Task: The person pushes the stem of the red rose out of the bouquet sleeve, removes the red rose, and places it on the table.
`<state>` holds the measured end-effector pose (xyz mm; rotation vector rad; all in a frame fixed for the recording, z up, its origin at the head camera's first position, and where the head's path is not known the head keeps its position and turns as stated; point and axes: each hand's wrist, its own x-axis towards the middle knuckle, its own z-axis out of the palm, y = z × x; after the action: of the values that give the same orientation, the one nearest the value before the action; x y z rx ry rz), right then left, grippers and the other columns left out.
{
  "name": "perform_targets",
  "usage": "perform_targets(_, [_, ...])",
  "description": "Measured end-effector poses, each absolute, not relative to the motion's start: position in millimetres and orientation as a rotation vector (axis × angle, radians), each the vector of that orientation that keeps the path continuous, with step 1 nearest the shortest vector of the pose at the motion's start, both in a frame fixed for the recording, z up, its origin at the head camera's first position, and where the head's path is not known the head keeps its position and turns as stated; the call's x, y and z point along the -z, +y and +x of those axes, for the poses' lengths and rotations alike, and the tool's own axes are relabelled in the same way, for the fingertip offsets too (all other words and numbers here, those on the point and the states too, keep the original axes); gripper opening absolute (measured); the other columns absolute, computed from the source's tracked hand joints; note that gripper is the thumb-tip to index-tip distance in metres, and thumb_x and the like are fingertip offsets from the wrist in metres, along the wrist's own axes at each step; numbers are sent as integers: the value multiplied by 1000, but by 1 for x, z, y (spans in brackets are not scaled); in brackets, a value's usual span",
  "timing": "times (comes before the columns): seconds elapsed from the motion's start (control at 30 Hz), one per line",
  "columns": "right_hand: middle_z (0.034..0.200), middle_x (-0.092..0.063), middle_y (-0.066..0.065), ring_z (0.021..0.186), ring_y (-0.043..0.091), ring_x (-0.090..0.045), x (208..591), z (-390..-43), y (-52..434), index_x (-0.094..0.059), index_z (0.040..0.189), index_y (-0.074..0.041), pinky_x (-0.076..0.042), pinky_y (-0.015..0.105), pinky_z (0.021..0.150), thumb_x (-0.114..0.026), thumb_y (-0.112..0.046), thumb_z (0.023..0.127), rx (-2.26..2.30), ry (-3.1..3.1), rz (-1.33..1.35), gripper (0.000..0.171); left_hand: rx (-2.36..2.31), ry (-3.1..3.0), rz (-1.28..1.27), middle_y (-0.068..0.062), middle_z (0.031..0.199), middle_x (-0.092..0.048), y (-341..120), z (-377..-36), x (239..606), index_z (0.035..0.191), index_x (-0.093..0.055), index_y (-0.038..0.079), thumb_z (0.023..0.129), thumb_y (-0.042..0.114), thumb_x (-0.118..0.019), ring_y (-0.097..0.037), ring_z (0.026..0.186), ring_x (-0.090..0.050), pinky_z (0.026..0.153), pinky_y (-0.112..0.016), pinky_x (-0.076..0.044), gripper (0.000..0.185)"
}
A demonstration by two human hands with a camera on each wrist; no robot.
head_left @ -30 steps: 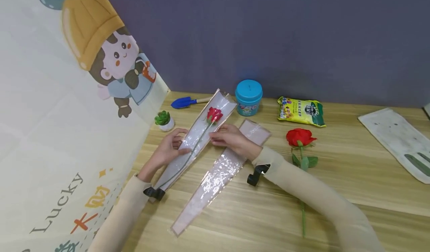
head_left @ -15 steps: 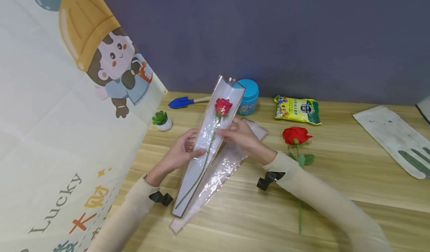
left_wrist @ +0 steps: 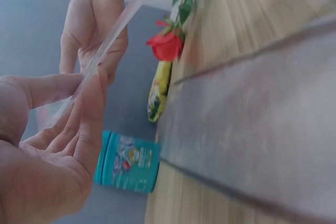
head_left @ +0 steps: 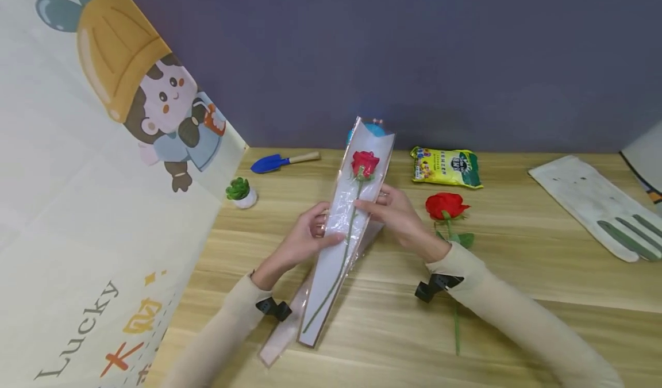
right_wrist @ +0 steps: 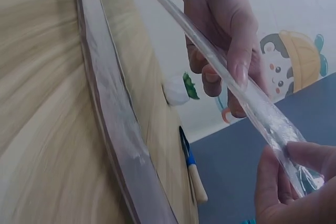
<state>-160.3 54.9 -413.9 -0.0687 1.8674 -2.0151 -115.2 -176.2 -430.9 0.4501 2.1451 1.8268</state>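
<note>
A red artificial rose (head_left: 364, 165) with a long green stem lies inside a clear-fronted, white-backed flower sleeve (head_left: 338, 215). The left hand (head_left: 300, 238) pinches the sleeve's left edge between thumb and fingers. Opposite and slightly higher, the right hand (head_left: 402, 218) grips the right edge, its thumb on the clear front. Both wrist views show the sleeve (right_wrist: 257, 109) edge-on, raised above the table. A second flower sleeve (head_left: 274, 342) lies flat beneath, partly covered. To the right, another red rose (head_left: 446, 205) rests on the table, its stem partly behind the right forearm.
Along the back are a blue hand trowel (head_left: 271, 162), a yellow-green packet (head_left: 447, 167) and a blue tub (left_wrist: 131, 163), mostly hidden behind the sleeve in the head view. A small potted succulent (head_left: 242, 192) stands left; white-and-green gloves (head_left: 595, 204) lie right.
Both hands have lifted the sleeve with the rose, moved it right and turned it more upright. It now crosses over the second sleeve and hides most of the tub. The view has shifted slightly.
</note>
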Motion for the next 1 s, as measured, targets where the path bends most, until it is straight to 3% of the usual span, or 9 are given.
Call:
perform_targets(0.13, [130, -72, 21, 91, 4, -74, 414, -161, 65, -49, 150, -2, -64, 22, 83, -73, -10, 97, 1996, 1923, -75, 59, -1834, 2128, 423, -29, 131, -69, -166, -115, 433, 146, -50, 2, 90, -5, -74, -20, 99, -76, 79, -38, -67, 61])
perform_targets(0.33, [103, -78, -9, 87, 3, -73, 406, -165, 85, -48, 150, -3, -63, 20, 81, -74, -14, 97, 2017, 1956, -13, 60, -1806, 2091, 406, -28, 126, -71, -157, -110, 439, 143, -52, 3, 86, -3, -79, -15, 95, -75, 80, -37, -66, 64])
perform_targets(0.43, [100, -76, -14, 88, 2, -73, 400, -169, 97, -45, 151, -2, -63, 20, 82, -74, -14, 98, 2066, 1945, 11, 62, -1781, 2078, 403, -29, 122, -72, -153, -105, 442, 142, -53, 2, 84, -3, -81, -9, 91, -72, 80, -29, -64, 65])
perform_targets(0.6, [98, -78, -13, 88, 1, -74, 391, -177, 119, -40, 154, -2, -63, 19, 79, -74, -11, 97, 2211, 1875, 32, 67, -1742, 2066, 360, -28, 124, -71, -149, -100, 445, 140, -53, 0, 80, -4, -83, -7, 87, -67, 79, -23, -61, 67])
perform_targets(0.73, [96, -79, -11, 84, 3, -75, 384, -185, 136, -46, 148, -6, -63, 18, 76, -76, -12, 95, 2309, 1856, 41, 61, -1716, 2047, 350, -28, 128, -70, -147, -95, 445, 140, -54, 0, 82, -3, -82, -8, 88, -71, 79, -28, -64, 65])
perform_targets(1.0, [96, -80, -8, 85, 5, -76, 373, -196, 164, -57, 134, -11, -64, 21, 75, -78, -8, 93, 2400, 1883, 29, 47, -1735, 2024, 373, -24, 113, -71, -145, -92, 447, 133, -60, -4, 84, -3, -80, -6, 79, -70, 75, -24, -64, 53])
